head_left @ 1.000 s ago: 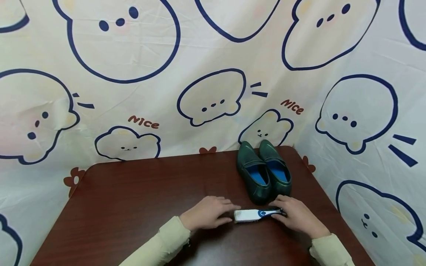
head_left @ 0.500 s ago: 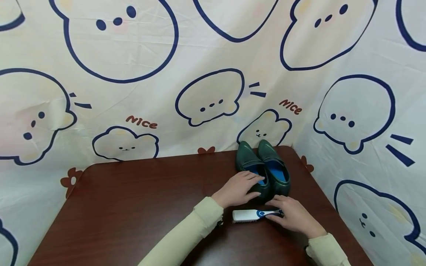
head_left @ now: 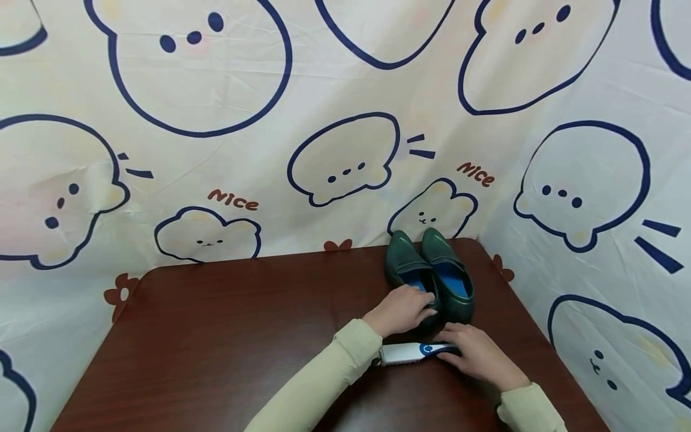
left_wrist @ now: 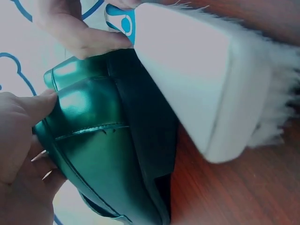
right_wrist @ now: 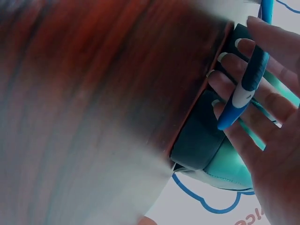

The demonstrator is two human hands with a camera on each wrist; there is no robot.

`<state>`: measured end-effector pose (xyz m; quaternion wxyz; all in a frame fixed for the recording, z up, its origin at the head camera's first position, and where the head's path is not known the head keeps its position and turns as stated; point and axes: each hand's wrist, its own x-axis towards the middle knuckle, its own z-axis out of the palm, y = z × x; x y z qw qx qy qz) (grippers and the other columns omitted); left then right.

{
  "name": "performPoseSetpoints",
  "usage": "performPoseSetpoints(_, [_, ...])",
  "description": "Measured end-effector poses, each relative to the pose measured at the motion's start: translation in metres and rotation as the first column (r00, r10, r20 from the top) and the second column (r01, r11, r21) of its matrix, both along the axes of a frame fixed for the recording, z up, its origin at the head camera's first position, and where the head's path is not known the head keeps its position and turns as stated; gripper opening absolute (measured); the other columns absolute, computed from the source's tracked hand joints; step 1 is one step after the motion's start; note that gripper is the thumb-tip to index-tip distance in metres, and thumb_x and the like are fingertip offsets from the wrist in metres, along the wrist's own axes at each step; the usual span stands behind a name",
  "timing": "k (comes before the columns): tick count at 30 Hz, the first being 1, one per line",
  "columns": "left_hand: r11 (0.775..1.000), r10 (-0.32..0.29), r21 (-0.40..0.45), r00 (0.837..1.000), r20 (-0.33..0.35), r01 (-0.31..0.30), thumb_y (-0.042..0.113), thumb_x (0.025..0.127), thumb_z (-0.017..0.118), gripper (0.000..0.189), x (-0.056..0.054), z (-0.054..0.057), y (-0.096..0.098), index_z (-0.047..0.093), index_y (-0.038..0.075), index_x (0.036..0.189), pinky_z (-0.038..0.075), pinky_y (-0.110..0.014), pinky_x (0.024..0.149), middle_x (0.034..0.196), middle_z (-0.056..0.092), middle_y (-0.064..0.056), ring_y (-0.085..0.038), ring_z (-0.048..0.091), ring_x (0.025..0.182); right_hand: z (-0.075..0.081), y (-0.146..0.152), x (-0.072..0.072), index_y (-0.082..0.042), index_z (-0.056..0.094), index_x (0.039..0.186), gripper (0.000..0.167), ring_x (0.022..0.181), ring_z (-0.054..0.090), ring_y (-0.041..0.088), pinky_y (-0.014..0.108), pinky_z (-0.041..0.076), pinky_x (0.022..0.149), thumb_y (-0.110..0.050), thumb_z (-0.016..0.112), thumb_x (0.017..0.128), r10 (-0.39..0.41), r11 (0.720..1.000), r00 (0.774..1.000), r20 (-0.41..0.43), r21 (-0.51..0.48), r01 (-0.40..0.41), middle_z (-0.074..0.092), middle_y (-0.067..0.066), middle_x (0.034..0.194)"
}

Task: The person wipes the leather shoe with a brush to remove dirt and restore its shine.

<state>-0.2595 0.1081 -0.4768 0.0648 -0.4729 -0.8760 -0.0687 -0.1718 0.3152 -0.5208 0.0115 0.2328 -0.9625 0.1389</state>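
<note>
A pair of dark green loafers with blue insoles stands at the far right of the table. My left hand [head_left: 400, 309] grips the heel of the left loafer [head_left: 403, 255], its thumb [left_wrist: 40, 104] on the outside of the heel in the left wrist view. The right loafer [head_left: 460, 307] stands close beside it. My right hand [head_left: 479, 355] holds the handle [right_wrist: 251, 77] of a white-backed brush [head_left: 399, 354] between thumb and fingers. Bristles down, the brush lies crosswise in front of the heels, its white bristles [left_wrist: 281, 89] plain in the left wrist view.
The dark red-brown wooden table [head_left: 227, 336] reaches back to a cream cloth [head_left: 324, 78] printed with blue cartoon outlines. More of this cloth hangs along the right side. The loafers' toes are near the table's back edge.
My left hand has moved from beside the brush head, forward and right, onto the left loafer's heel and now grips it. My right hand stays at the brush handle, with its fingers closer round it.
</note>
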Motion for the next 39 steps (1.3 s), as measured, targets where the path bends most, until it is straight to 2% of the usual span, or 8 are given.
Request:
performPoseSetpoints(6, [0.999,-0.028,-0.022,0.999,0.029,0.028,0.037,0.107,0.058,0.022,-0.003,0.002,-0.010,0.070,0.019,0.111,0.049,-0.018,0.071,0.087,0.069,0.006,-0.006,0.060,0.077,0.000,-0.001,0.000,-0.021,0.078,0.107,0.020,0.083,0.059,0.001,0.030,0.056,0.073,-0.021,0.083,0.088,0.004,1.000,1.000,0.021,0.004,-0.004,0.064,-0.013,0.095])
performPoseSetpoints(10, [0.999,-0.042,-0.022,0.996,0.079,0.044,0.035,0.107,0.059,0.019,-0.006,0.004,-0.024,0.070,0.020,0.107,0.047,-0.019,0.070,0.085,0.065,0.008,-0.006,0.057,0.078,0.000,-0.001,0.000,-0.023,0.078,0.106,0.018,0.081,0.057,-0.001,0.028,0.055,0.072,-0.020,0.082,0.089,0.007,1.000,1.000,0.019,0.001,-0.007,0.062,-0.016,0.093])
performPoseSetpoints(19, [0.997,-0.078,0.010,0.989,0.122,0.077,0.031,0.105,0.063,0.015,-0.015,0.008,-0.074,0.071,0.019,0.107,0.046,-0.021,0.075,0.085,0.062,0.008,-0.009,0.055,0.085,0.001,0.001,0.001,-0.025,0.077,0.105,0.019,0.081,0.055,-0.002,0.029,0.056,0.074,-0.018,0.083,0.088,-0.020,1.000,0.999,0.026,0.002,0.020,0.062,-0.016,0.094])
performPoseSetpoints(21, [0.997,-0.079,0.014,0.988,0.130,0.078,0.031,0.105,0.063,0.014,-0.018,0.008,-0.086,0.070,0.018,0.105,0.049,-0.024,0.080,0.084,0.061,0.008,-0.011,0.059,0.090,0.000,0.002,0.001,-0.025,0.077,0.104,0.019,0.081,0.055,-0.002,0.029,0.055,0.073,-0.018,0.083,0.088,-0.012,1.000,1.000,0.024,0.000,0.012,0.061,-0.017,0.094])
performPoseSetpoints(25, [0.997,-0.067,0.046,0.986,0.150,0.060,0.032,0.104,0.065,0.015,-0.025,0.007,-0.112,0.065,0.019,0.095,0.045,-0.024,0.077,0.077,0.053,0.008,-0.011,0.054,0.086,0.001,0.002,-0.001,-0.025,0.077,0.104,0.018,0.082,0.056,-0.002,0.028,0.055,0.073,-0.017,0.083,0.088,0.011,1.000,1.000,0.013,-0.003,-0.011,0.061,-0.017,0.093])
performPoseSetpoints(28, [0.996,-0.048,0.078,0.988,0.149,0.037,0.033,0.102,0.067,0.019,-0.029,0.006,-0.127,0.061,0.019,0.090,0.038,-0.024,0.071,0.076,0.048,0.008,-0.010,0.046,0.082,0.005,0.002,-0.002,-0.024,0.077,0.104,0.018,0.082,0.056,-0.001,0.029,0.055,0.073,-0.017,0.083,0.088,0.015,1.000,1.000,0.011,0.009,-0.015,0.061,-0.016,0.093])
performPoseSetpoints(34, [0.994,-0.004,0.109,0.995,0.099,-0.007,0.035,0.099,0.071,0.024,-0.034,0.005,-0.157,0.058,0.020,0.085,0.038,-0.025,0.070,0.073,0.046,0.008,-0.009,0.044,0.078,0.009,0.003,-0.002,-0.022,0.078,0.104,0.018,0.082,0.057,0.000,0.029,0.055,0.073,-0.016,0.083,0.087,0.014,1.000,1.000,0.005,0.023,-0.014,0.061,-0.015,0.093])
performPoseSetpoints(39, [0.994,0.034,0.101,0.998,0.057,-0.040,0.034,0.098,0.073,0.021,-0.034,0.004,-0.188,0.060,0.020,0.088,0.039,-0.026,0.069,0.076,0.050,0.008,-0.009,0.043,0.077,0.007,0.002,0.001,-0.023,0.078,0.104,0.018,0.082,0.056,-0.001,0.028,0.054,0.072,-0.017,0.083,0.088,0.008,1.000,1.000,0.013,0.020,-0.009,0.061,-0.016,0.093])
